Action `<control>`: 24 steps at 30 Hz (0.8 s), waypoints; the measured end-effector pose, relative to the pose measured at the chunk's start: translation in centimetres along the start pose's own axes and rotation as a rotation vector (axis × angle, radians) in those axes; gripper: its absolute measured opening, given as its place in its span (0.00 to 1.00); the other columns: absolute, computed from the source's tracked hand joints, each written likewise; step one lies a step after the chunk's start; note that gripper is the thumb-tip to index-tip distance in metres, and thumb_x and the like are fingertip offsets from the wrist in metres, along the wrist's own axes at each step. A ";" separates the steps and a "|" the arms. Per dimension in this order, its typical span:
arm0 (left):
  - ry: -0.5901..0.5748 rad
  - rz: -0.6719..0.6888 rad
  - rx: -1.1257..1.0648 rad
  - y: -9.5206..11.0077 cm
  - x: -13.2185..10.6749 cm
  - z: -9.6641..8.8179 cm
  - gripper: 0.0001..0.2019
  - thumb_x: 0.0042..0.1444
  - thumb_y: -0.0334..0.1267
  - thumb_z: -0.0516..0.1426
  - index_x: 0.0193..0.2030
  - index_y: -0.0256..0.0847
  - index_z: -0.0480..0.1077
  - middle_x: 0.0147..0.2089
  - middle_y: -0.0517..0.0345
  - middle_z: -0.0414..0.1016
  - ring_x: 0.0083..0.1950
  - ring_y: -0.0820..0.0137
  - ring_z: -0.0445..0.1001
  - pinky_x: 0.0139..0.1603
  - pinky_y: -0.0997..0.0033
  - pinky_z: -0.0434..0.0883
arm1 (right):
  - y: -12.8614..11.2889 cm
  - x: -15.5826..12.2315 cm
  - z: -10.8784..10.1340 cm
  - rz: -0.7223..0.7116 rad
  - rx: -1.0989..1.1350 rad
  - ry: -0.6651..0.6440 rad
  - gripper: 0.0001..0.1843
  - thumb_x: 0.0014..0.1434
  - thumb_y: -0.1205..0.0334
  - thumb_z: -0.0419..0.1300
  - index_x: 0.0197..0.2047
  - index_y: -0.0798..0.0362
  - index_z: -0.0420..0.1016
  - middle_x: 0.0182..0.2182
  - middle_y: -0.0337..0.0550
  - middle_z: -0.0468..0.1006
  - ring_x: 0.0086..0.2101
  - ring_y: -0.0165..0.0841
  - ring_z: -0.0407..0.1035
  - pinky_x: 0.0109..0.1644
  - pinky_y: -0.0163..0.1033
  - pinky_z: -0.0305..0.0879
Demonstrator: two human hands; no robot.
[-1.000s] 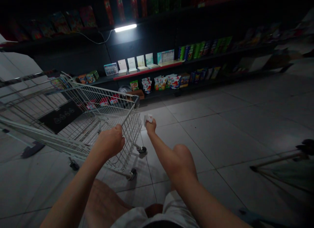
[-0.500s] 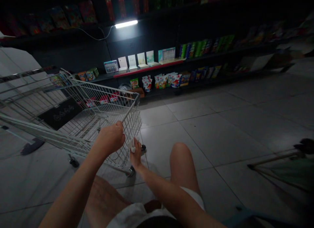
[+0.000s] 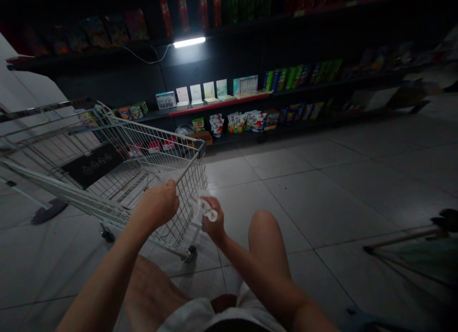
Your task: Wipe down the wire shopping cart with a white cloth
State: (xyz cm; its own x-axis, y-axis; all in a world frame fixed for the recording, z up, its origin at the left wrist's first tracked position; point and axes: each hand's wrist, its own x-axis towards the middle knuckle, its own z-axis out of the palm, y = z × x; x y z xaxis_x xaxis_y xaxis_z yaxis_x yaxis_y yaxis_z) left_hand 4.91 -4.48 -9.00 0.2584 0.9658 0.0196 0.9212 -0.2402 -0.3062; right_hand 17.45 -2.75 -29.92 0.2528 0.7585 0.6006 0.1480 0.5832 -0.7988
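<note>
A wire shopping cart (image 3: 193, 184) stands in front of me on the left. My left hand (image 3: 160, 202) is closed around the top rim of its near end. Beside the end wall of the cart, my right hand (image 3: 215, 225) is closed on a crumpled white tissue (image 3: 204, 209). Part of the tissue sticks out towards the wire mesh; whether it touches the wires I cannot tell. The cart's basket holds nothing that I can make out, and a black panel (image 3: 93, 164) hangs on its side.
Dark shelves (image 3: 214, 105) with snack bags, cans and bottles run along the back, lit by a lamp tube (image 3: 189, 42). Cart wheels (image 3: 191, 253) rest on the tiled floor (image 3: 293, 193). A folding frame with green fabric (image 3: 422, 248) stands at the right.
My right hand with the tissue has moved right, a little away from the cart's end wall. My left hand stays on the rim. The view has shifted slightly.
</note>
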 end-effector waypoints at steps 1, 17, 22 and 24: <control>0.001 -0.005 0.002 0.0 -0.1 0.0 0.12 0.61 0.36 0.44 0.46 0.34 0.64 0.37 0.42 0.79 0.39 0.49 0.79 0.37 0.54 0.73 | -0.9 2.9 -0.4 -0.110 -0.021 0.051 0.17 0.57 0.66 0.54 0.50 0.51 0.73 0.44 0.48 0.74 0.48 0.38 0.68 0.55 0.45 0.66; 0.019 0.003 -0.031 0.0 -0.7 0.3 0.13 0.61 0.35 0.46 0.48 0.33 0.65 0.39 0.41 0.79 0.38 0.51 0.79 0.36 0.57 0.72 | -5.8 17.3 0.8 -0.728 -0.400 -0.829 0.17 0.54 0.70 0.59 0.48 0.54 0.76 0.46 0.47 0.74 0.47 0.35 0.68 0.54 0.40 0.64; -0.014 0.041 -0.003 -0.3 -1.1 0.2 0.12 0.63 0.35 0.44 0.46 0.33 0.66 0.35 0.39 0.78 0.37 0.51 0.79 0.35 0.57 0.72 | -4.6 22.0 -0.2 -0.617 -0.591 -0.896 0.16 0.55 0.75 0.56 0.44 0.55 0.77 0.44 0.46 0.77 0.47 0.35 0.69 0.56 0.41 0.61; -0.017 0.059 -0.004 -0.5 -1.3 0.3 0.12 0.63 0.34 0.45 0.46 0.33 0.65 0.35 0.40 0.78 0.37 0.52 0.80 0.34 0.59 0.72 | -4.2 23.2 -0.5 -0.581 -0.616 -0.915 0.16 0.55 0.75 0.55 0.45 0.55 0.77 0.45 0.46 0.77 0.47 0.34 0.69 0.53 0.38 0.63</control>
State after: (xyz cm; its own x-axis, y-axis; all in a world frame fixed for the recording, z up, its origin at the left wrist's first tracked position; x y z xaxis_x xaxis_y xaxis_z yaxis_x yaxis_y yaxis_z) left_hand 4.01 -5.61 -9.13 0.3071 0.9516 -0.0142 0.9058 -0.2968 -0.3023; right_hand 23.19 12.23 -12.70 -0.7216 0.5025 0.4763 0.5007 0.8538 -0.1422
